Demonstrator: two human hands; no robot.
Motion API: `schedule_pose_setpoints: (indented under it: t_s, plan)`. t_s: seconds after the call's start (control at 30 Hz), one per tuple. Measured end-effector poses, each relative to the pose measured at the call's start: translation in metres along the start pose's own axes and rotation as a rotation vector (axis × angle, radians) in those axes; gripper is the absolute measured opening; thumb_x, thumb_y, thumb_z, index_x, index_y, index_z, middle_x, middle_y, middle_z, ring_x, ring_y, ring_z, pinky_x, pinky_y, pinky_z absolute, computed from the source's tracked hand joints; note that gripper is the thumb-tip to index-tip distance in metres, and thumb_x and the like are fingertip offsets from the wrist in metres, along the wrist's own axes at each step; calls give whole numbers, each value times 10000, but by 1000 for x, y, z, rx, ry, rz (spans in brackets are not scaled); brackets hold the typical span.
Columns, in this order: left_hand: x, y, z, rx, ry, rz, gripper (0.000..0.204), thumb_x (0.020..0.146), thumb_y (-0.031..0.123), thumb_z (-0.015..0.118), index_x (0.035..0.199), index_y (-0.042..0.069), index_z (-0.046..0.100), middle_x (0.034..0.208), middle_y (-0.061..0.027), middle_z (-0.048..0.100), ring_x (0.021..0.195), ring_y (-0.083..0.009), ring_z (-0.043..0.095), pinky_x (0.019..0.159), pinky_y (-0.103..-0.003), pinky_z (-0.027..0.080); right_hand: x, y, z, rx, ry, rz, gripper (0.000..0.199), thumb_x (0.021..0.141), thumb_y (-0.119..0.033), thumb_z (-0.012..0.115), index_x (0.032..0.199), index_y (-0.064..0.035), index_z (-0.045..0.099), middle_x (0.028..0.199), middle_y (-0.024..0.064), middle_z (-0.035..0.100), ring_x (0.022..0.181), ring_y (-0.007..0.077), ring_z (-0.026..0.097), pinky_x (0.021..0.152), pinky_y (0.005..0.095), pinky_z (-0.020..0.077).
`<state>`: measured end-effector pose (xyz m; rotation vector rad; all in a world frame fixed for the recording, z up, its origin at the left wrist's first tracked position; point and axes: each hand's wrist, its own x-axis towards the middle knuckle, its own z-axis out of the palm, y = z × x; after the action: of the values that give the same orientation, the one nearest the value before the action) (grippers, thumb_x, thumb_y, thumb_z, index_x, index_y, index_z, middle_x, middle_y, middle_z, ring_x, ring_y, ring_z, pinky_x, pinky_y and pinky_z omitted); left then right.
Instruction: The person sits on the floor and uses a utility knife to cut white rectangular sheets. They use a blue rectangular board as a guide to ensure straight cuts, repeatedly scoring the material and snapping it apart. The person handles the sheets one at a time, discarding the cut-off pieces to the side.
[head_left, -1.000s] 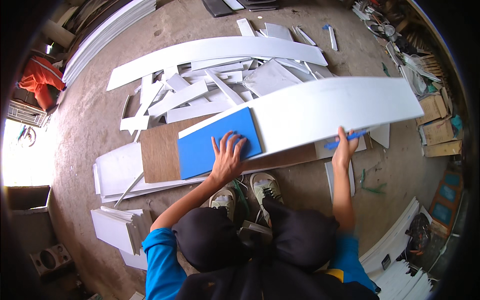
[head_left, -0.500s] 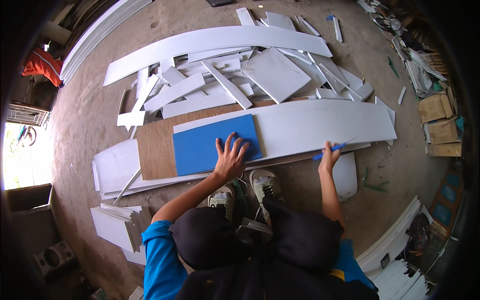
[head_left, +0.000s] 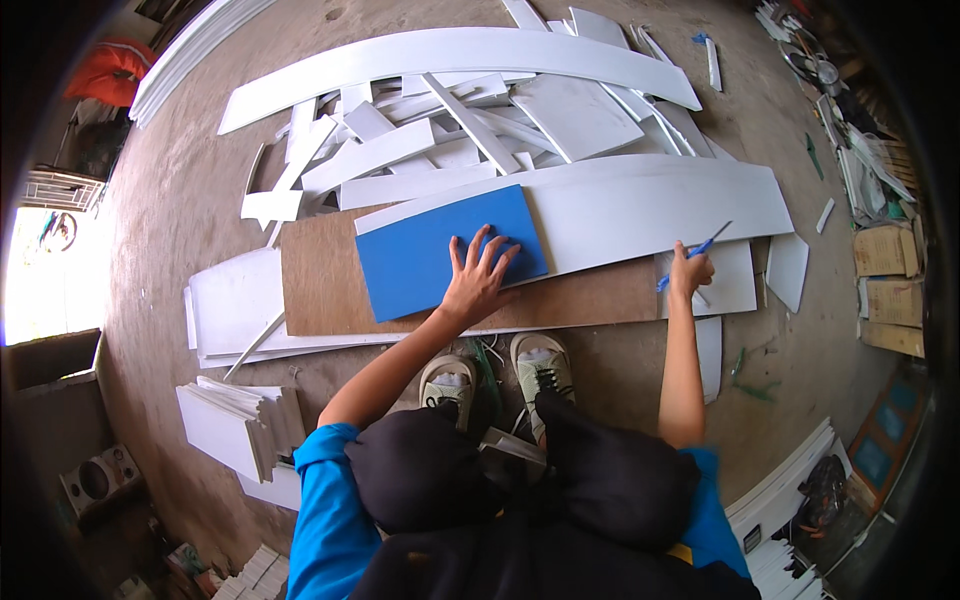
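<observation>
Splayed left hand [head_left: 478, 286] seemingly steadied blue board [head_left: 415, 252]; right of it, right hand [head_left: 688, 272] gripped blue tool [head_left: 706, 245]; firm bracing seemed needed next.

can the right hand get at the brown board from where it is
Probably yes: the right hand is close to the brown board's right end, and the board's near strip lies uncovered. Its grip is taken by a slim blue tool, though, which might hinder picking it up.
</observation>
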<state>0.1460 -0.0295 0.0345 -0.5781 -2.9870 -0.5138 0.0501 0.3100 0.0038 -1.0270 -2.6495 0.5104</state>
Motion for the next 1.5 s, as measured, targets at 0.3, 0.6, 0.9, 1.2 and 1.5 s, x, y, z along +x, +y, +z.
schedule_pose_setpoints:
  t_s: [0.3,0.6,0.9,1.2,1.5]
  plan:
    - [-82,-86,-15,-247,654,-796,377,788,107,592,1150,81,491,1141,-134,430,1048,-291,408,859,-390,360,-83,-110,22,755,-909,-391,216,780,-141,641,860,7,506,808,65,585,682,127,573,621,252,479]
    - [-114,-131,-32,-641,379,-832,400,775,126,639,1162,88,547,1015,-106,551,842,-163,579,737,-275,509,-105,-135,45,488,-872,-573,361,704,-223,722,886,22,529,793,87,599,700,140,580,656,267,466]
    - [-111,-132,-36,-679,399,-859,420,749,145,661,1156,135,559,942,-108,560,746,-177,609,704,-297,489,-106,-134,49,557,-864,-519,372,700,-143,722,939,42,506,848,98,590,721,138,582,675,261,467]
    - [-112,-131,-37,-595,390,-848,420,758,158,651,1165,137,551,938,-100,551,746,-185,608,712,-314,485,-105,-136,43,553,-921,-489,361,717,-56,695,925,-22,402,915,131,556,822,162,574,753,261,464]
    - [-113,-128,-32,-634,420,-828,421,759,147,649,1168,136,548,961,-104,553,764,-188,611,707,-313,490,-97,-132,42,565,-958,-478,406,687,-113,722,928,-11,411,911,154,566,804,186,578,744,300,461]
